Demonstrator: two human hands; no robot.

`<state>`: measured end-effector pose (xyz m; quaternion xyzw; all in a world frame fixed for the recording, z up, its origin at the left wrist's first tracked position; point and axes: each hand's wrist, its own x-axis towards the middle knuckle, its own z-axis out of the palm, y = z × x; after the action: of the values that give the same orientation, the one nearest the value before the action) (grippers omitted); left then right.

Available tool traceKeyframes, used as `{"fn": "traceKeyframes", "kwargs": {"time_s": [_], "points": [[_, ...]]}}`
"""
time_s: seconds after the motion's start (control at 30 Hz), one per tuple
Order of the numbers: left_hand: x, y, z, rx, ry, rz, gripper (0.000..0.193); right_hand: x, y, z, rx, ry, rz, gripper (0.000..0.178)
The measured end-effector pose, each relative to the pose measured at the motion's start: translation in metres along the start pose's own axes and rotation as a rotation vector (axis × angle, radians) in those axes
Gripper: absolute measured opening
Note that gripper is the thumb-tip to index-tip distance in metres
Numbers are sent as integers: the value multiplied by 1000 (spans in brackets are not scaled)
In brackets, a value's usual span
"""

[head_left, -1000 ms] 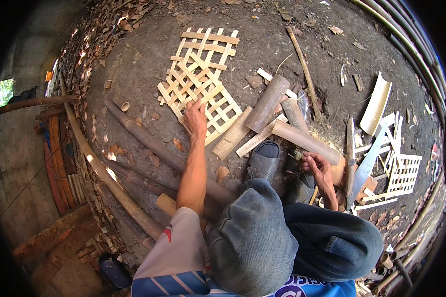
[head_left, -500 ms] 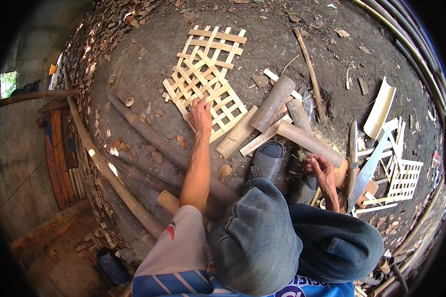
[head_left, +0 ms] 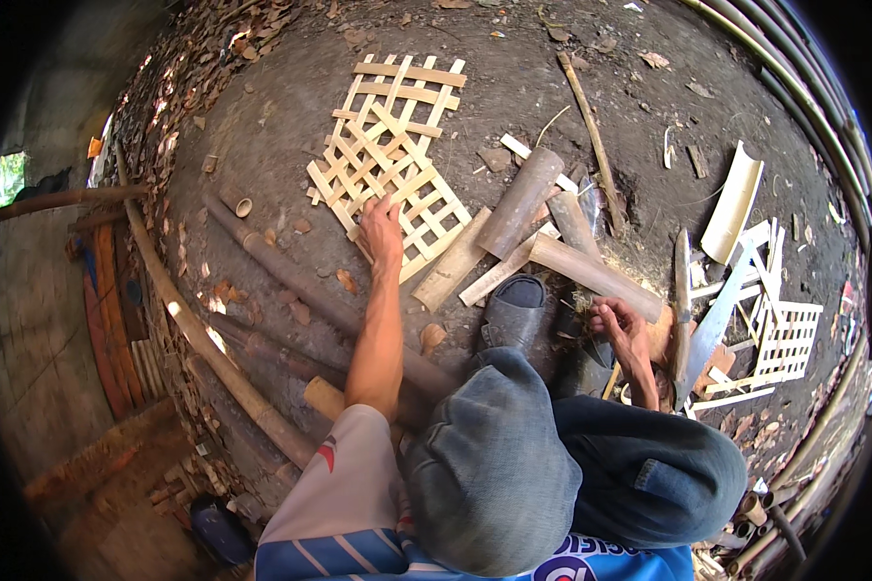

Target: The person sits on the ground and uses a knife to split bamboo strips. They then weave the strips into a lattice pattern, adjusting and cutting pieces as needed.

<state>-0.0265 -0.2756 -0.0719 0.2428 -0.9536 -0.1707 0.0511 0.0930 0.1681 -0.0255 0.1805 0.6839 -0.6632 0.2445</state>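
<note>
Bamboo latticework [head_left: 417, 182] beneath left hand [head_left: 382, 232], apart from right hand [head_left: 627, 332]

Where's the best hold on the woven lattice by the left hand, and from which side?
Probably the outer strip along the left edge of the woven lattice, approached from the left, where the left hand is. It lies flat, so a thin edge suits a pinch; a bamboo piece crowds its near right end, and its far end seems to overlap another lattice.

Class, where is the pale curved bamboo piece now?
In the head view, the pale curved bamboo piece lies at upper right, just beyond the metal blade.
</note>
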Motion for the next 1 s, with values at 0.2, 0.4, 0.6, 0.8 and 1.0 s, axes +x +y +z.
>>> {"fn": "traceKeyframes", "kwargs": {"time_s": [0.2, 0.4, 0.6, 0.8, 1.0], "points": [[1, 0, -3, -26, 13, 27, 31, 0, -4, 1, 1, 1, -15, 30], [4, -4, -1, -27, -12, 5, 33, 3, 2, 3, 16, 16, -46, 31], [-21, 50, -16, -38, 1, 456, 27, 2, -9, -5, -9, 96, -58, 33], [-116, 153, 8, -149, -320, 1017, 28, 3, -17, -1, 271, 105, -60, 33], [-143, 189, 8, -454, -334, 873, 24, -12, 3, -39, 322, 345, -95, 24]]}}
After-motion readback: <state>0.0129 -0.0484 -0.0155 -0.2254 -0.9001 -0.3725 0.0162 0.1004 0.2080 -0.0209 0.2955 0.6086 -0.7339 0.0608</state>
